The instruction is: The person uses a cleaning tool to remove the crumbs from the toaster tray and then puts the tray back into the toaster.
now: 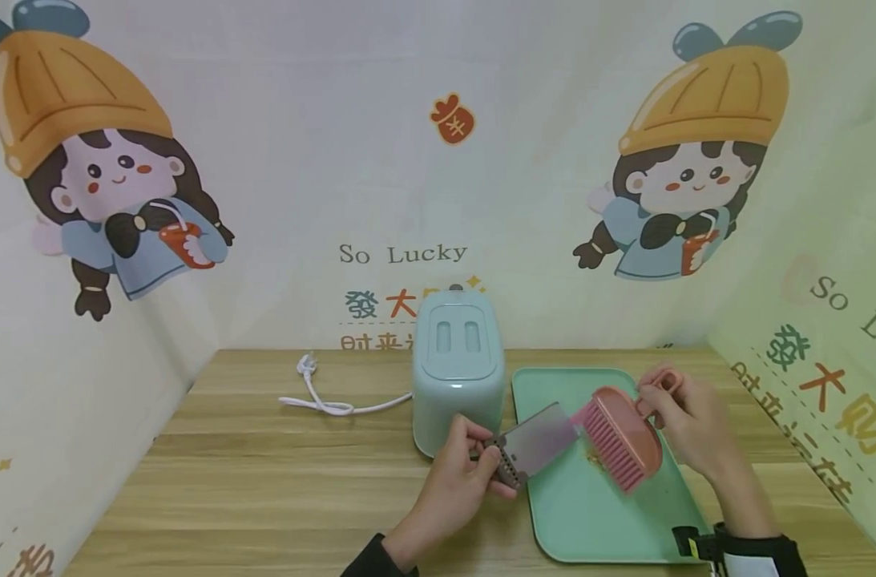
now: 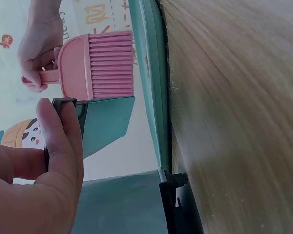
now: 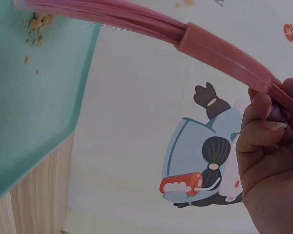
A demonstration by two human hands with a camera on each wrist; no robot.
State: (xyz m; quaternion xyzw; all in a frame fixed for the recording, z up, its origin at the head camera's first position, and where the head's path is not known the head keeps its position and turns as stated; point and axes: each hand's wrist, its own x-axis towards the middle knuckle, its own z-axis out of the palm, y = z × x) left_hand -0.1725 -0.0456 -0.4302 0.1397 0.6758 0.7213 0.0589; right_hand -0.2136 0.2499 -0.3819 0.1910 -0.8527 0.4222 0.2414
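My left hand (image 1: pixel 452 481) pinches the dark, perforated end of a flat metal crumb tray (image 1: pixel 543 445), between thumb and fingers. Its shiny plate slants up over the left edge of a green serving tray (image 1: pixel 603 525). In my right hand (image 1: pixel 697 417) I grip the loop handle of a pink brush (image 1: pixel 631 429), bristles pointing down and left. Those bristles (image 2: pixel 111 66) meet or nearly meet the plate's edge in the left wrist view. Small tan crumbs (image 3: pixel 39 20) lie on the serving tray under the brush. The pale green toaster (image 1: pixel 458 409) stands just behind my left hand.
A white cord (image 1: pixel 337 408) with a plug (image 1: pixel 306 365) lies on the wooden table (image 1: pixel 264 489), left of the toaster. A printed cloth (image 1: pixel 538 184) with cartoon figures hangs behind the table and along its sides.
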